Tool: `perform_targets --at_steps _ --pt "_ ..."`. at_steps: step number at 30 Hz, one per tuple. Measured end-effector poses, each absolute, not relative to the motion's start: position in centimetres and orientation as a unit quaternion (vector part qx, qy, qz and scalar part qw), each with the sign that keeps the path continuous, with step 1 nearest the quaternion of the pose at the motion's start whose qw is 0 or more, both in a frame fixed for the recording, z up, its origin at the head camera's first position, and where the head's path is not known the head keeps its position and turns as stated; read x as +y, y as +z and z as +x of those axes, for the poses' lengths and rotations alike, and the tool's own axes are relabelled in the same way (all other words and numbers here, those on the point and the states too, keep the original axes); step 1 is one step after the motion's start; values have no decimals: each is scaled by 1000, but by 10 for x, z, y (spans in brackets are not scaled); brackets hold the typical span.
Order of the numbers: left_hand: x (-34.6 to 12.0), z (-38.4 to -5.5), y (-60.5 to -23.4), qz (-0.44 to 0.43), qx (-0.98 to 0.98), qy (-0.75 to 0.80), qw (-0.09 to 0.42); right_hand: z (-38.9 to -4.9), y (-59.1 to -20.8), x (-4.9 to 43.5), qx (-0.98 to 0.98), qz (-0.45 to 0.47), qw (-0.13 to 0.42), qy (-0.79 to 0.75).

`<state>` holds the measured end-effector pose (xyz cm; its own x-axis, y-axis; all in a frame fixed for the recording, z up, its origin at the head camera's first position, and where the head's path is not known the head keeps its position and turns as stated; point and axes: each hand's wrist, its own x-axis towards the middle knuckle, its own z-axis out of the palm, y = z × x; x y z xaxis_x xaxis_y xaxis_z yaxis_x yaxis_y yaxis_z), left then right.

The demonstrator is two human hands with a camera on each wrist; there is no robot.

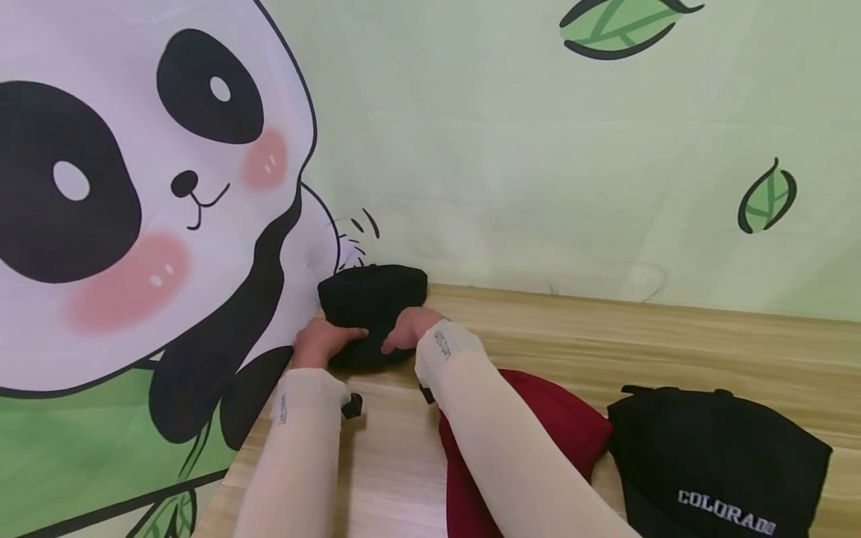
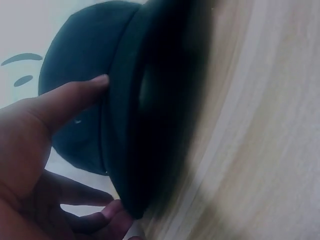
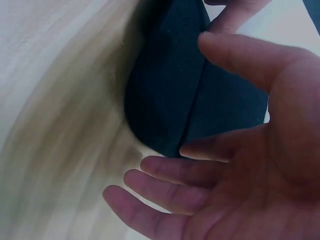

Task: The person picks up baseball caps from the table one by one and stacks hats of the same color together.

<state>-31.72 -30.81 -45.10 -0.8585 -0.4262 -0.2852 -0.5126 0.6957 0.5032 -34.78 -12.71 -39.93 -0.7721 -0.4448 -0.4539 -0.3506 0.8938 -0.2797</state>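
Observation:
A black cap [image 1: 374,295] stands in the far left corner of the wooden table, its brim toward me. My left hand [image 1: 319,343] holds the cap's left side. In the left wrist view the thumb [image 2: 75,100] lies across the crown near the brim [image 2: 127,130], and fingertips meet the brim's edge. At the cap's right side is my right hand [image 1: 412,329]. The right wrist view shows its fingers [image 3: 165,192] spread and loosely extended, with the thumb tip [image 3: 212,45] at the cap near the brim seam.
On the table [image 1: 383,448] lies a red cap [image 1: 561,418], partly covered by my right forearm. Right of it sits another black cap [image 1: 726,448] lettered COLORADO. A panda-printed backdrop [image 1: 222,246] rises along the left, and a pale green one [image 1: 538,187] behind the table.

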Motion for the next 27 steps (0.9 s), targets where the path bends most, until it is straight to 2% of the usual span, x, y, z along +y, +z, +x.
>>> perform_targets --at_steps 12,21,27 --pt "-303 -304 -451 -254 893 362 81 -359 -409 -122 931 -206 253 -162" --pt "-304 -301 -452 -255 879 393 84 -370 -419 -111 879 -58 290 -375" --pt "-310 -299 -452 -256 868 416 86 -370 -424 -107 870 -38 276 -406"
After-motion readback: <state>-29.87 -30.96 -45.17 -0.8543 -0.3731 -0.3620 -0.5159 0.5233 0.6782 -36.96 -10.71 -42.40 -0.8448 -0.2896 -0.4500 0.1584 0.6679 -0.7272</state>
